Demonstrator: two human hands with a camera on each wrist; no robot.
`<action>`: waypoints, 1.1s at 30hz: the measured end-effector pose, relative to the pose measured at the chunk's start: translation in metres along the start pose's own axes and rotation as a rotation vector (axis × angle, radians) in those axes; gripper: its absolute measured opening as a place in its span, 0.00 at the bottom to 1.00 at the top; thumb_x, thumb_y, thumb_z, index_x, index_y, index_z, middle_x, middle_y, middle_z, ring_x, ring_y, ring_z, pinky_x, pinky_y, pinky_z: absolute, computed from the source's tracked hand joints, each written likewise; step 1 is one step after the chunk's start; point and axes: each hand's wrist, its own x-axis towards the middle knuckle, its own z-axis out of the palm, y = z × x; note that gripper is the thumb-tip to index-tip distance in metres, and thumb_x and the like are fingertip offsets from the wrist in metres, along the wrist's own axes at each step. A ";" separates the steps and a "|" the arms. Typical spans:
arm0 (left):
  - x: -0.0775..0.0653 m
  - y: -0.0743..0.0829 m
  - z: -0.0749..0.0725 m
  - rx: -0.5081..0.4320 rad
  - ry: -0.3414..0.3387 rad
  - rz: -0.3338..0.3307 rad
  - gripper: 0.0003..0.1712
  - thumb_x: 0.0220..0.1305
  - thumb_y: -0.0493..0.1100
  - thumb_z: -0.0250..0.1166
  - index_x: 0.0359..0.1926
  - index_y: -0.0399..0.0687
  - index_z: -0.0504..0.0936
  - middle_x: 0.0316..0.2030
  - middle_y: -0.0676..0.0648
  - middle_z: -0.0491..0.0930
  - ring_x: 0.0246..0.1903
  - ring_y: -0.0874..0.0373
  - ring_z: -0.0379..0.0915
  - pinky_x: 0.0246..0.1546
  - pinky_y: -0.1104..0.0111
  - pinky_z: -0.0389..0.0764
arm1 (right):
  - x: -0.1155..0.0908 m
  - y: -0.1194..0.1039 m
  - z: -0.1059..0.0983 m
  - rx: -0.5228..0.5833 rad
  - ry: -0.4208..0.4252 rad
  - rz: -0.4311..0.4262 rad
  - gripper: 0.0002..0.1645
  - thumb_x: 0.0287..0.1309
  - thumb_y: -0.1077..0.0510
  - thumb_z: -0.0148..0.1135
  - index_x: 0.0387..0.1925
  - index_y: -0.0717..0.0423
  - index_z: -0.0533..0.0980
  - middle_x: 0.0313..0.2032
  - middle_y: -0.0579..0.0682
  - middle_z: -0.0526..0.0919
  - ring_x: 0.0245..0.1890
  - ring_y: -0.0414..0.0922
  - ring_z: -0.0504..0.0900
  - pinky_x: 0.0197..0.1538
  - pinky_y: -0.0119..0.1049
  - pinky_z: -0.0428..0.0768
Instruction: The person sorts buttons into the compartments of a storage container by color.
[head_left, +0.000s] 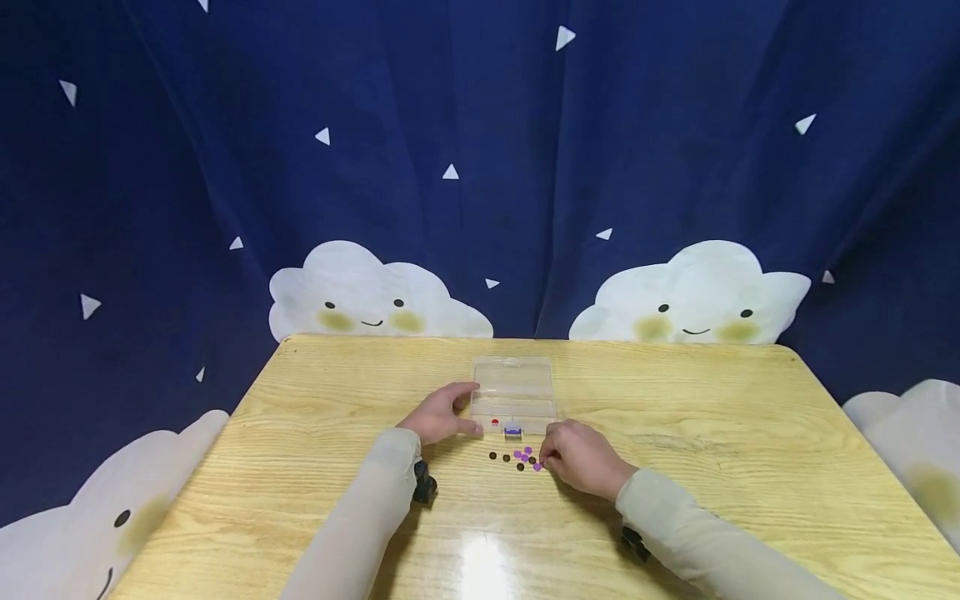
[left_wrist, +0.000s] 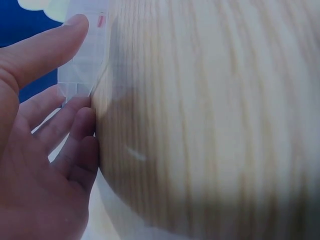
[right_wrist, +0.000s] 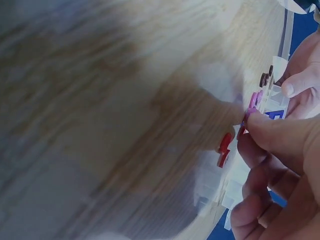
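A clear plastic box (head_left: 513, 407) stands on the table with its lid (head_left: 513, 375) raised at the back. My left hand (head_left: 442, 414) holds the box at its left side, thumb by the front corner and fingers further back. A small red piece (head_left: 495, 422) shows in the box, and a blue-purple piece (head_left: 513, 432) sits at its front. Several small purple discs (head_left: 524, 457) and dark brown discs (head_left: 506, 458) lie before it. At the right of these, my right hand (head_left: 585, 457) pinches a small disc (right_wrist: 242, 131) between thumb and forefinger, largely hidden by the fingertips.
The wooden table (head_left: 360, 375) has a rounded far edge. A dark blue curtain (head_left: 510, 200) with white clouds and triangles hangs behind and beside it. Dark wrist devices (head_left: 424, 483) show at both sleeves.
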 end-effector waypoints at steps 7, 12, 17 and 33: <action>0.002 0.000 0.000 0.001 -0.002 -0.004 0.45 0.54 0.45 0.77 0.72 0.55 0.68 0.59 0.46 0.75 0.57 0.50 0.70 0.60 0.54 0.73 | 0.004 0.002 0.001 -0.013 0.044 0.038 0.07 0.48 0.65 0.72 0.21 0.49 0.86 0.24 0.39 0.82 0.28 0.37 0.79 0.38 0.34 0.81; 0.002 0.000 -0.001 0.009 0.001 -0.007 0.44 0.54 0.46 0.76 0.72 0.55 0.68 0.59 0.46 0.75 0.56 0.51 0.70 0.59 0.54 0.74 | 0.006 0.003 0.000 -0.005 0.041 0.076 0.07 0.50 0.62 0.73 0.22 0.47 0.84 0.26 0.38 0.82 0.29 0.37 0.79 0.39 0.35 0.81; 0.002 -0.001 -0.001 0.004 0.005 -0.015 0.45 0.54 0.46 0.77 0.72 0.56 0.68 0.60 0.46 0.75 0.58 0.50 0.70 0.61 0.54 0.73 | 0.006 0.004 -0.002 0.009 0.038 0.095 0.07 0.51 0.62 0.72 0.23 0.48 0.84 0.27 0.38 0.81 0.30 0.36 0.78 0.40 0.35 0.81; 0.002 0.000 0.000 0.009 0.007 -0.018 0.45 0.53 0.46 0.77 0.71 0.55 0.69 0.56 0.46 0.76 0.53 0.51 0.69 0.59 0.55 0.72 | 0.008 0.020 -0.016 0.051 0.080 0.164 0.07 0.53 0.62 0.72 0.24 0.48 0.83 0.28 0.39 0.82 0.30 0.35 0.78 0.38 0.35 0.80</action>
